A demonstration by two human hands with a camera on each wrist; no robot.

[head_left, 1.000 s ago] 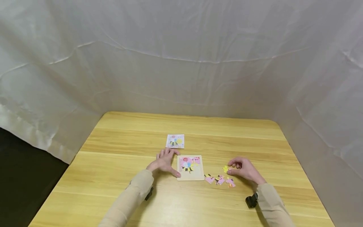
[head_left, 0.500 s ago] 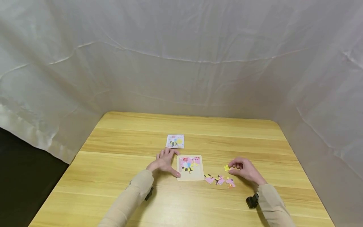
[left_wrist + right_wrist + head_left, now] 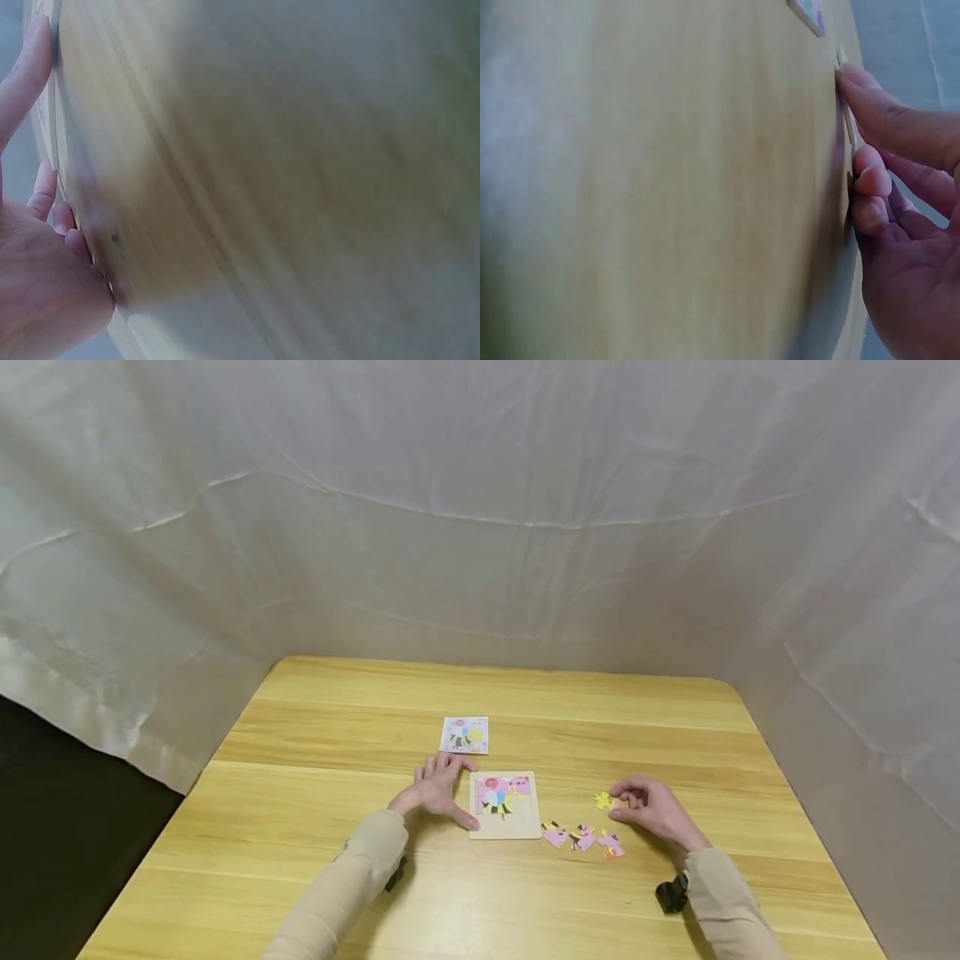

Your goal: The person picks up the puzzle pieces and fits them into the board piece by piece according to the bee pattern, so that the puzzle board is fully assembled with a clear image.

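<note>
Right now my R hand [image 3: 651,808] pinches the yellow piece [image 3: 602,800] w/ curled fingers; bare table [image 3: 675,727] lies beyond it. L hand [image 3: 435,789], fingers spread flat, presses beside the puzzle tray [image 3: 505,827]; piece's axis unclear.

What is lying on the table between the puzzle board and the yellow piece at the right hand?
Only bare table, seen in the head view. The board and yellow piece are apart; the pink pieces lie nearer the person, below that line.

A pale wood puzzle tray [image 3: 504,829] is printed in pink with a yellow-and-black striped bee. The reference card [image 3: 464,734] is white with the same bee. One loose piece [image 3: 602,800] is yellow; the other loose pieces [image 3: 583,838] are mainly pink. Light yellow grain is seen on the table [image 3: 300,793]; beige sleeves [image 3: 337,885] are worn
</note>
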